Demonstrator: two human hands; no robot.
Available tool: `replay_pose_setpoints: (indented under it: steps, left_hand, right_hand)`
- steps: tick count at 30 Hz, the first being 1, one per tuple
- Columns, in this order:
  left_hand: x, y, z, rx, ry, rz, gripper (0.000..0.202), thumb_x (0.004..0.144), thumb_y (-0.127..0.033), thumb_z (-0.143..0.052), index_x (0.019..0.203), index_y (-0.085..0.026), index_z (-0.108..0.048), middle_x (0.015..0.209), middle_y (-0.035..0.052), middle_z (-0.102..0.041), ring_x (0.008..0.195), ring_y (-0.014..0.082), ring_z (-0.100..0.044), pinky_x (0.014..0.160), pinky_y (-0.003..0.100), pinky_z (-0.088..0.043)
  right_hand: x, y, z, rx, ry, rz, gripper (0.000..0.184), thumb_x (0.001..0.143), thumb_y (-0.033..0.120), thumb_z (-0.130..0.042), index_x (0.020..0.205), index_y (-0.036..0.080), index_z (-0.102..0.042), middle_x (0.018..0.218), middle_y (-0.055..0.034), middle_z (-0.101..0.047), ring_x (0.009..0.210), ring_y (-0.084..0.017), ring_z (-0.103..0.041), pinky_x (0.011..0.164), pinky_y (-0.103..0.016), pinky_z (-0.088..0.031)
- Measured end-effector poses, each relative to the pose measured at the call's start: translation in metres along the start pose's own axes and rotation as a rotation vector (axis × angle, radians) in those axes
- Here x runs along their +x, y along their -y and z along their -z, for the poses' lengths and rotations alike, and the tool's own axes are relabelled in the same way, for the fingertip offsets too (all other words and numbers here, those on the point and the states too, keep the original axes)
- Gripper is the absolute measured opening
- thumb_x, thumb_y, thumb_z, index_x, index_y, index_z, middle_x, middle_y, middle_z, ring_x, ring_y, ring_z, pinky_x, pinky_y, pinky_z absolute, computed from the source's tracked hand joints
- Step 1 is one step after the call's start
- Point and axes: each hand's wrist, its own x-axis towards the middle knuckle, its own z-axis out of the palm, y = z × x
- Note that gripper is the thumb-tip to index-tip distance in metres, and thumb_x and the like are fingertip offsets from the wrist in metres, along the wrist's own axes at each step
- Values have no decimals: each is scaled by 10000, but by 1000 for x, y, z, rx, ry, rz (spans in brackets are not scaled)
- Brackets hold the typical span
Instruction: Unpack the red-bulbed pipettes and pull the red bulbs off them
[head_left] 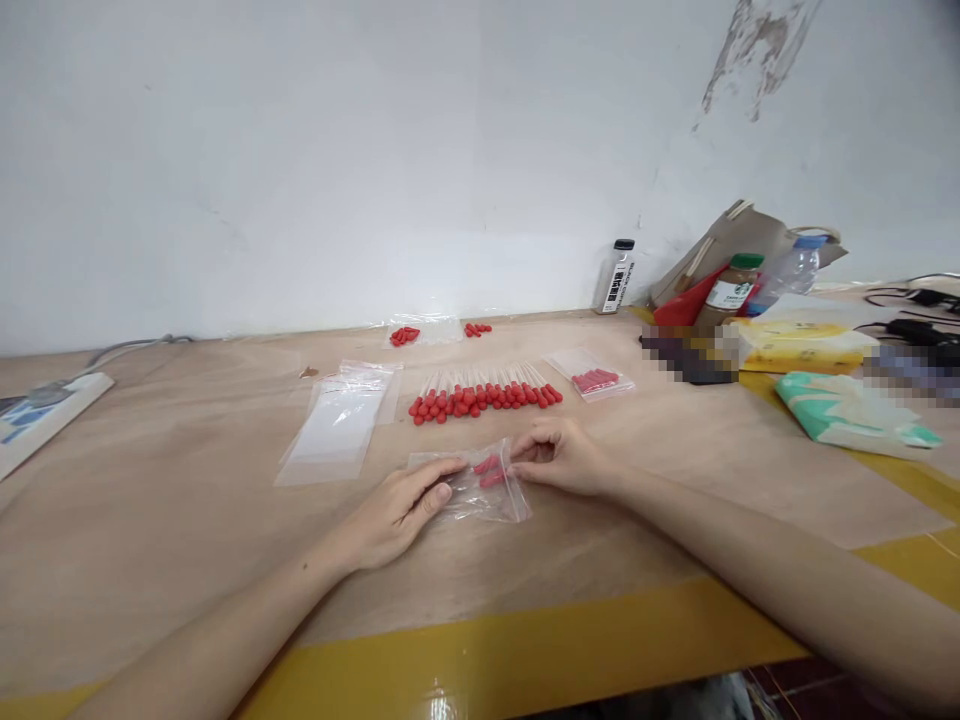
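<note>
At table centre, near edge: small clear bag point(480, 487) lies flat on the table point(187, 520), a few red pieces showing inside it. Both hands are on it.

Left hand point(397, 515): fingers stretched out over the bag's left end, thumb alongside the edge. Whether it pinches the film or only rests on it, cannot tell.

Right hand point(562, 458): fingers curled closed on the bag's right edge, pinching the plastic.

Just beyond the bag: row of droppers point(484, 395), red bulbs toward the person, clear stems pointing away, packed side by side.

Left of the row: stack of empty clear bags point(337, 425), flat, slightly fanned.

Right of the row: filled bag point(592, 380) with red pieces lined up inside.

Farther back, near the wall: two small clusters of loose red pieces point(405, 335), one lying on clear film.

Far right: dark-capped bottle point(618, 276) upright against the wall; brown paper bag point(739, 245) leaning beside it; yellow tissue pack point(806, 345) and green tissue pack point(851, 410) well apart from the hands. Some items there are blurred out.

Yellow tape point(525, 650) runs along the table's near edge.
</note>
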Motion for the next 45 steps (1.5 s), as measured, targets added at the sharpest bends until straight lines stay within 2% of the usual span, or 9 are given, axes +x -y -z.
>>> replay_pose_setpoints:
  steps: [3,10,16,20,23,27,34,40,45]
  left_hand:
    - [2,0,0,2,-2,-6,395,916,-380,-339,1291,-275,-405,1301,19,-492,1156,197,-476,970,358,-385]
    - [3,1,-1,3,6,-68,422,904,-366,-382,1312,-262,-385,1322,34,-472,1189,201,-450,1000,379,-361]
    - [1,3,-2,19,28,-75,508,870,-399,-450,1346,-266,-333,1355,51,-432,1224,235,-413,1013,423,-347]
    - [-2,5,-3,71,68,-44,597,841,-452,-480,1375,-279,-277,1392,45,-381,1302,292,-283,1034,484,-298]
    - [-2,5,-2,90,107,-21,597,852,-474,-448,1383,-280,-258,1420,27,-335,1325,294,-227,1056,492,-258]
    - [0,2,-1,91,114,-12,451,932,-388,-284,1374,-297,-280,1422,-8,-330,1334,230,-225,1093,455,-193]
    - [1,1,1,125,149,-105,447,933,-363,-311,1375,-342,-249,1438,-14,-294,1337,194,-224,1101,454,-154]
    - [-1,0,3,189,176,-171,396,919,-362,-359,1314,-397,-355,1476,-13,-176,1347,239,-185,1084,503,-135]
    - [0,0,1,123,81,-139,347,886,-377,-430,1227,-360,-497,1413,13,-340,1294,255,-300,1045,479,-257]
  right_hand:
    - [-1,5,-2,-99,-83,40,106,673,261,-685,726,170,-688,666,-16,-580,624,-109,-512,578,-231,-411]
    - [0,13,-6,-159,50,102,220,719,331,-671,925,256,-688,814,-24,-584,799,-143,-530,751,-271,-420]
    - [2,19,-8,-213,151,32,201,718,326,-658,870,195,-659,781,-31,-558,757,-147,-507,700,-267,-413]
    - [2,17,-8,-54,135,-69,210,647,323,-703,745,172,-597,674,17,-552,606,-90,-470,568,-208,-387]
    - [2,14,-10,129,199,-162,259,611,286,-721,793,161,-585,642,37,-548,545,-65,-451,504,-186,-375]
    - [2,8,-10,269,260,-200,231,619,255,-712,796,146,-614,657,26,-574,553,-60,-473,505,-182,-393]
    - [0,-5,15,579,325,-330,360,636,374,-714,903,144,-645,694,2,-649,569,-76,-561,567,-214,-463]
    - [-4,-20,70,556,137,-472,340,689,420,-667,908,159,-666,882,-75,-689,724,-125,-634,606,-222,-496]
    - [4,-30,108,400,-274,-402,380,661,428,-689,950,183,-662,925,-84,-690,788,-179,-652,727,-330,-535]
